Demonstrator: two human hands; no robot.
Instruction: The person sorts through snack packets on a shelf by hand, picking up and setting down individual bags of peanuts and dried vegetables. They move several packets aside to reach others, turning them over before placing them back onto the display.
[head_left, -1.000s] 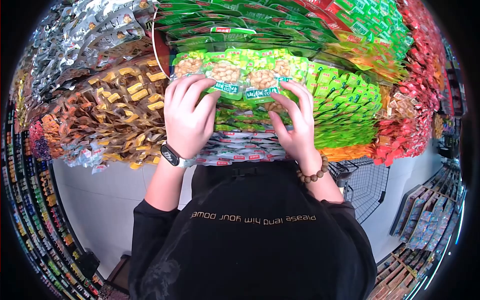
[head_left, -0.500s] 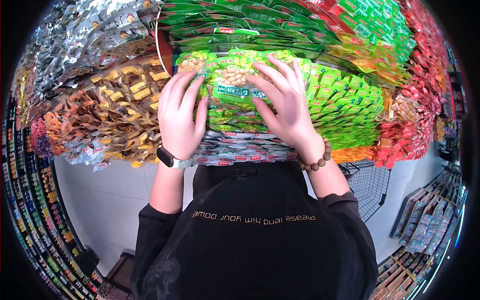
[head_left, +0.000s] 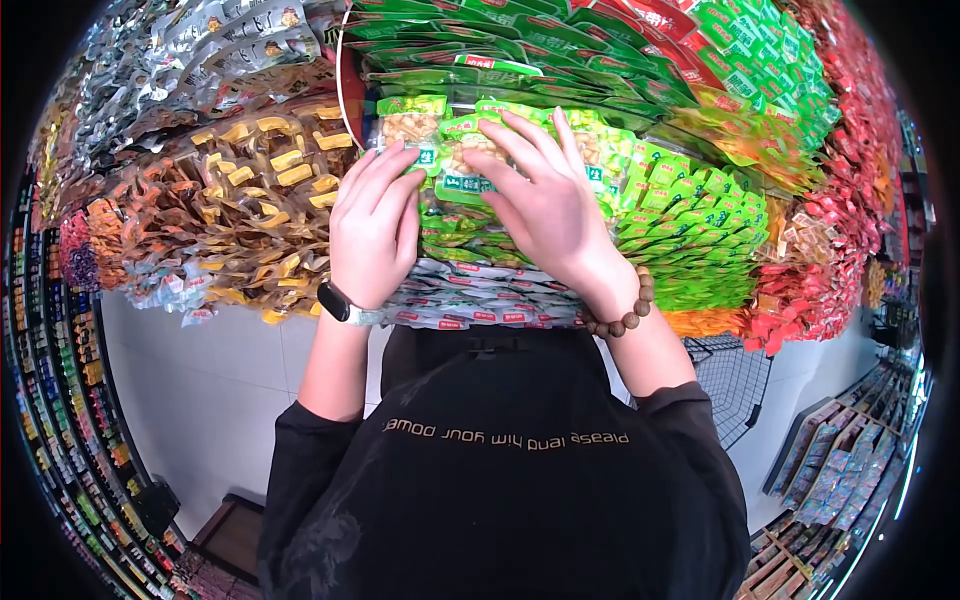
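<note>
Green-edged packets of peanuts stand in a row in front of me. My right hand (head_left: 550,205) lies over the middle peanut packet (head_left: 466,184) with its fingers spread, hiding part of the front. By the left end of the row is my left hand (head_left: 375,230); its fingers are extended and slightly bent, their tips at the lower edge of another peanut packet (head_left: 408,128). Neither hand has its fingers wrapped round a packet. Below and between the hands lie more green packets (head_left: 465,228) and a row of silvery packets (head_left: 490,292).
Brown packets with yellow labels (head_left: 255,185) pile up on the left. Bright green packets (head_left: 690,220) and red packets (head_left: 800,290) fill the right. Dark green packets (head_left: 540,40) rise behind. A black wire basket (head_left: 725,385) is low on the right.
My right hand has shifted left across the middle peanut packet and covers more of it. The left fingers have drawn closer together and lower, and the left peanut packet shows more of its front.
</note>
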